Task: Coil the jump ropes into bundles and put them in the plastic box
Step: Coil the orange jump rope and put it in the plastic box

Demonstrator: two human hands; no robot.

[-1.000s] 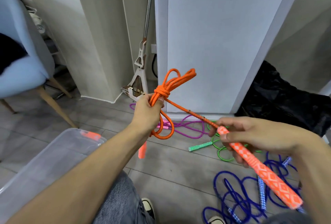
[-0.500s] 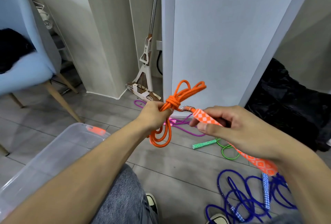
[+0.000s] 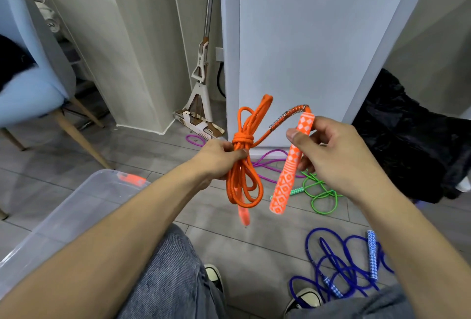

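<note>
An orange jump rope (image 3: 245,173) is coiled and knotted at its middle, held up in front of me. My left hand (image 3: 221,159) grips the bundle just below the knot. My right hand (image 3: 328,151) pinches the rope's orange-and-white patterned handle (image 3: 289,171), which hangs nearly upright beside the coil. The second orange handle (image 3: 244,214) dangles blurred below the loops. The clear plastic box (image 3: 66,214) with an orange latch sits on the floor at lower left. On the floor lie a purple rope (image 3: 266,163), a green rope (image 3: 319,192) and a blue rope (image 3: 339,265).
A light blue chair (image 3: 33,81) with wooden legs stands at left. A mop (image 3: 201,74) leans in the corner beside a white pillar (image 3: 300,46). A black bag (image 3: 413,137) lies at right. My knees and shoes (image 3: 304,298) are at the bottom.
My right hand brought the patterned handle from far lower right up close to the coil and turned it nearly upright. The slack rope between knot and handle shortened.
</note>
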